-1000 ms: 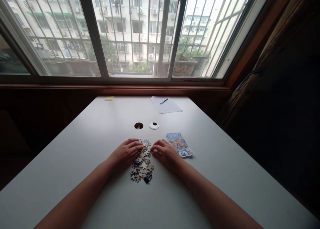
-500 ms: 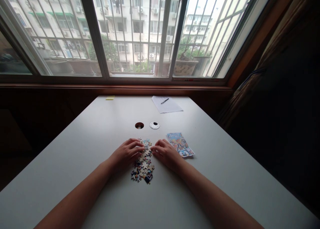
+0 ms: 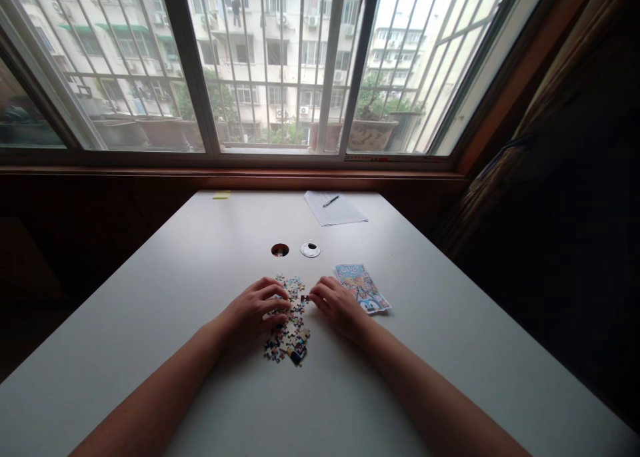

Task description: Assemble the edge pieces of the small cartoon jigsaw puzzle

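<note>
A long heap of small jigsaw puzzle pieces (image 3: 289, 340) lies on the white table (image 3: 150, 290) between my two hands. My left hand (image 3: 260, 304) rests along the heap's left side, fingers apart and curved over its edge, with nothing visibly gripped. At the heap's right edge my right hand (image 3: 333, 300) pinches a dark puzzle piece (image 3: 305, 298) between thumb and fingertips. Just beyond that hand lies a colourful picture sheet (image 3: 363, 287), its near edge close to my wrist.
Farther back are a round cable hole (image 3: 280, 250) and its white cover ring (image 3: 310, 250). A pen (image 3: 331, 201) lies on white paper sheets (image 3: 340, 212) near the far edge. Yellow sticky notes (image 3: 221, 194) lie at the far left, below the barred window.
My right hand has shifted slightly right, away from the heap, and a dark puzzle piece now shows in its fingertips. My left hand's fingers have spread a little.
</note>
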`<action>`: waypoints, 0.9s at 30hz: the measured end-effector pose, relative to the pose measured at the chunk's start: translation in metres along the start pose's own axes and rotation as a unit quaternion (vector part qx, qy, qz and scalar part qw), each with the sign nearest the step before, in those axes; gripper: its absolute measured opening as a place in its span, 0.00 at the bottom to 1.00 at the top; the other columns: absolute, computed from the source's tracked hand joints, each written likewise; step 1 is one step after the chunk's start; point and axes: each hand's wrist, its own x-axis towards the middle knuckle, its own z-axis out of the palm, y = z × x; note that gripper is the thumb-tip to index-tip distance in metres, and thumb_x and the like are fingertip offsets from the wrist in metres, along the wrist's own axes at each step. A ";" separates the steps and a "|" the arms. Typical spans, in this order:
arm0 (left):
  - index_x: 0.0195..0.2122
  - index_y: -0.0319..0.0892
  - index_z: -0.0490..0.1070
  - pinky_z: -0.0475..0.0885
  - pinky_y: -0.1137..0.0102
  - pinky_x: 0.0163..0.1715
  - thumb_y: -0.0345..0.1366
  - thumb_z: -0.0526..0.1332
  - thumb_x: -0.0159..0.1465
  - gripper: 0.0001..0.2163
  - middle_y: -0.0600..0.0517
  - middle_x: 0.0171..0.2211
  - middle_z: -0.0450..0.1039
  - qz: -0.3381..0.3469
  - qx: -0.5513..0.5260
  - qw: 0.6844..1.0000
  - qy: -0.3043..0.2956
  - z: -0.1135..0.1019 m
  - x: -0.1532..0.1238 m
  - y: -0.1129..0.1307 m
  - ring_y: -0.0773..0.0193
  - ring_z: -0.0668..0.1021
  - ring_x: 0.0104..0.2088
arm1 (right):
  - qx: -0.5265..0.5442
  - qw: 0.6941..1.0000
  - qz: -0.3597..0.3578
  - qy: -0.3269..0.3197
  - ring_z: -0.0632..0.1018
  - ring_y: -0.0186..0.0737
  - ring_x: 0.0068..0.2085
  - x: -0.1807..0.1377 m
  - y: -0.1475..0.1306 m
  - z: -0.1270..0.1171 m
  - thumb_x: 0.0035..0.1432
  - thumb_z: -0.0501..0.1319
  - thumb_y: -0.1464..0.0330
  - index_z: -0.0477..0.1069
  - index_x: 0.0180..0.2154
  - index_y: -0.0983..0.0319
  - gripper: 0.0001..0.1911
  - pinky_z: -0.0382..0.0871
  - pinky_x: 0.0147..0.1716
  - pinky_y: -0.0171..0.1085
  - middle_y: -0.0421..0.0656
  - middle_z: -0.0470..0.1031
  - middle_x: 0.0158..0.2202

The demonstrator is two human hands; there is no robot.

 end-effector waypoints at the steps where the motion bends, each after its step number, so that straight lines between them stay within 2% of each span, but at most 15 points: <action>1: 0.48 0.48 0.75 0.71 0.59 0.54 0.38 0.63 0.68 0.09 0.49 0.46 0.76 -0.001 -0.001 1.000 -0.002 0.000 0.000 0.000 0.55 0.71 0.52 | 0.000 1.000 0.000 -0.002 0.73 0.42 0.40 0.000 0.000 0.000 0.71 0.56 0.67 0.73 0.38 0.60 0.09 0.69 0.41 0.40 0.45 0.73 0.38; 7: 0.47 0.48 0.76 0.71 0.60 0.53 0.37 0.64 0.67 0.08 0.49 0.44 0.76 0.001 -0.002 1.000 -0.001 0.000 0.000 0.000 0.56 0.72 0.51 | 0.000 1.000 -0.002 -0.012 0.72 0.43 0.40 0.000 0.001 0.001 0.69 0.59 0.68 0.73 0.37 0.60 0.07 0.68 0.42 0.41 0.45 0.74 0.37; 11: 0.47 0.48 0.76 0.72 0.61 0.51 0.36 0.63 0.67 0.08 0.49 0.44 0.76 0.003 -0.002 1.000 0.004 -0.001 0.000 0.001 0.56 0.72 0.50 | -0.004 1.000 0.016 0.001 0.72 0.44 0.41 0.000 0.001 0.000 0.68 0.59 0.69 0.73 0.39 0.60 0.05 0.68 0.46 0.44 0.45 0.74 0.39; 15: 0.48 0.48 0.76 0.72 0.61 0.50 0.37 0.63 0.67 0.09 0.48 0.43 0.76 0.003 -0.005 1.000 0.005 -0.002 0.000 0.003 0.56 0.72 0.48 | -0.012 1.000 0.003 0.006 0.72 0.45 0.43 -0.001 -0.001 0.001 0.68 0.59 0.68 0.75 0.45 0.58 0.07 0.68 0.48 0.45 0.46 0.74 0.42; 20: 0.47 0.49 0.76 0.72 0.60 0.50 0.40 0.66 0.65 0.10 0.49 0.43 0.76 0.002 -0.006 1.000 0.000 -0.004 0.002 0.007 0.55 0.71 0.48 | -0.042 0.998 -0.035 -0.034 0.70 0.47 0.47 -0.001 -0.011 0.004 0.66 0.62 0.63 0.74 0.52 0.52 0.13 0.67 0.49 0.47 0.45 0.75 0.48; 23: 0.47 0.49 0.76 0.72 0.60 0.50 0.41 0.66 0.64 0.11 0.49 0.43 0.76 0.001 -0.004 1.000 0.001 -0.005 0.002 0.009 0.55 0.71 0.47 | -0.059 0.996 -0.041 -0.054 0.70 0.48 0.48 0.001 -0.017 0.004 0.65 0.64 0.62 0.75 0.51 0.50 0.13 0.67 0.48 0.47 0.44 0.75 0.48; 27: 0.46 0.48 0.76 0.72 0.60 0.50 0.39 0.66 0.64 0.10 0.49 0.42 0.76 0.000 -0.005 1.000 0.004 -0.005 0.003 0.011 0.56 0.72 0.47 | -0.068 0.995 -0.040 -0.054 0.70 0.46 0.49 0.001 -0.018 0.004 0.65 0.64 0.63 0.76 0.47 0.53 0.10 0.66 0.48 0.45 0.44 0.76 0.47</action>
